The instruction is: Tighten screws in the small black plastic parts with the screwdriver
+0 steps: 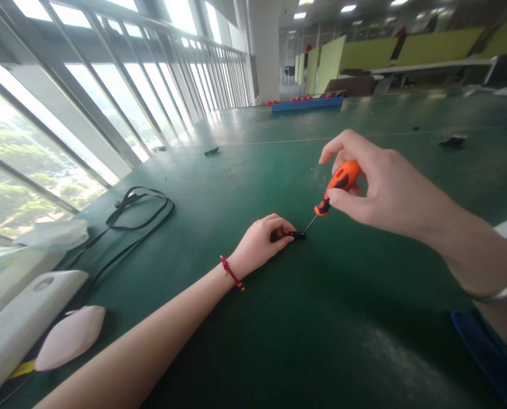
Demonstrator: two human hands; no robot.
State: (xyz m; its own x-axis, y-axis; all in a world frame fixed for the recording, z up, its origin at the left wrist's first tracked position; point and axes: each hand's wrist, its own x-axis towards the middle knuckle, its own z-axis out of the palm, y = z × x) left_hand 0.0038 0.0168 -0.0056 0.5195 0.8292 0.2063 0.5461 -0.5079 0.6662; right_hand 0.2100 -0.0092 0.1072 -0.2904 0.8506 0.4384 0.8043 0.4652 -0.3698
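Note:
My left hand (pixel 267 238) rests on the green table and pinches a small black piece (pixel 297 234), narrow and lying nearly flat; its exact kind does not show, and my fingers cover part of it. An orange and black screwdriver (pixel 342 177) is in my right hand (pixel 381 190), its fingers closed around the handle. The tool tilts down to the left. Its thin metal shaft ends at the right end of the black piece; whether the tip touches a screw is too small to tell.
A looped black cable (pixel 140 218) lies at the left beside a white power strip (pixel 44 309) and a pale pink mouse-shaped object (pixel 72 338). Toward the back are a blue tray (pixel 306 104) with red pieces and dark bits (pixel 453 141). Metal railings (pixel 151 79) line the left side.

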